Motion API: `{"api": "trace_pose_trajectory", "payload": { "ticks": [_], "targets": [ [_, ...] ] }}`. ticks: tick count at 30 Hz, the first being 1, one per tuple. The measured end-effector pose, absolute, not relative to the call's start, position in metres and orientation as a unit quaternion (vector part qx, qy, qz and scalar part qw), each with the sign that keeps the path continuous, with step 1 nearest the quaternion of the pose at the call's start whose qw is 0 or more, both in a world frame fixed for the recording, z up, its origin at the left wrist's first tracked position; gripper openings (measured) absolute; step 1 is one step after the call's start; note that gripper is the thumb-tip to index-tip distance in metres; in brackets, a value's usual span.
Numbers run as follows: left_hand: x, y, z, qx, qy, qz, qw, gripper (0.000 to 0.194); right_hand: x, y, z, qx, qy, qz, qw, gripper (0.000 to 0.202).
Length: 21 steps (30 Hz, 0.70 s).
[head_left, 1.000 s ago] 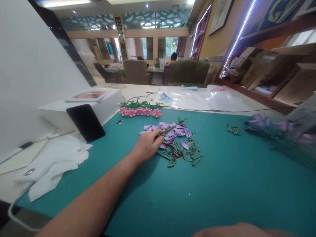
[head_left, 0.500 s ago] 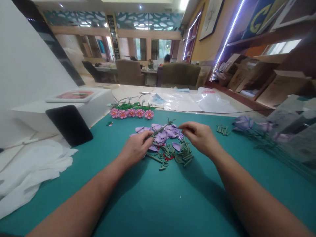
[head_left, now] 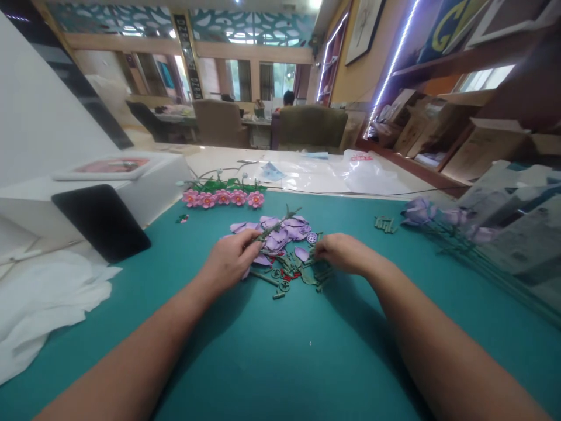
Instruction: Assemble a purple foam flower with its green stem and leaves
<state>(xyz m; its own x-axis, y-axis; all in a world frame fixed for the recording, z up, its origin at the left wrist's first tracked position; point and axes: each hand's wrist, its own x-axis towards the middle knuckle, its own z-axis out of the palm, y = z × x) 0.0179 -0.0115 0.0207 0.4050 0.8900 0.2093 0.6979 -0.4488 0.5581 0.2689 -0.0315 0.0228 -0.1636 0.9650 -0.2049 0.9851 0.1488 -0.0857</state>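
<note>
1. With the loose pile as my clock's centre and twelve straight ahead, the dark slab (head_left: 101,222) tilts between nine and ten, apparently propped on the white box (head_left: 164,178).
2. Pink flowers (head_left: 222,199) lie in a row around half past ten, probably kept out of my way.
3. My left hand (head_left: 232,257), at nine, pinches a green stem (head_left: 272,228); its tip points toward one, left uncovered, it seems, by my low grip.
4. Purple petals (head_left: 278,238) fill the pile's far half and green pieces (head_left: 287,279) the near half, perhaps sorted by colour.
5. My right hand (head_left: 342,252), at three, is well apart from the left, fingers bunched at the green pieces; whether they grip one, I cannot tell.
6. Around half past two, purple flowers (head_left: 419,211) rest on the surface (head_left: 280,368).
7. Writing: blurred letters on the pillar (head_left: 181,58) at eleven; unreadable red print on the clear bag (head_left: 372,175) past one; a big "G" on the sign (head_left: 451,26) beyond.
</note>
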Motion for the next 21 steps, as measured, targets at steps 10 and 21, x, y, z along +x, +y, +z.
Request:
{"api": "trace_pose_trajectory", "payload": {
  "ticks": [10,21],
  "targets": [
    [0.018,-0.011,0.020,0.814,0.483,0.253,0.200,0.041,0.271,-0.029,0.029,0.700,0.705,-0.053,-0.099,0.029],
    [0.018,-0.012,0.019,0.816,0.472,0.263,0.206,0.035,0.233,-0.032,0.006,0.577,0.801,-0.093,-0.128,0.018]
  ]
}}
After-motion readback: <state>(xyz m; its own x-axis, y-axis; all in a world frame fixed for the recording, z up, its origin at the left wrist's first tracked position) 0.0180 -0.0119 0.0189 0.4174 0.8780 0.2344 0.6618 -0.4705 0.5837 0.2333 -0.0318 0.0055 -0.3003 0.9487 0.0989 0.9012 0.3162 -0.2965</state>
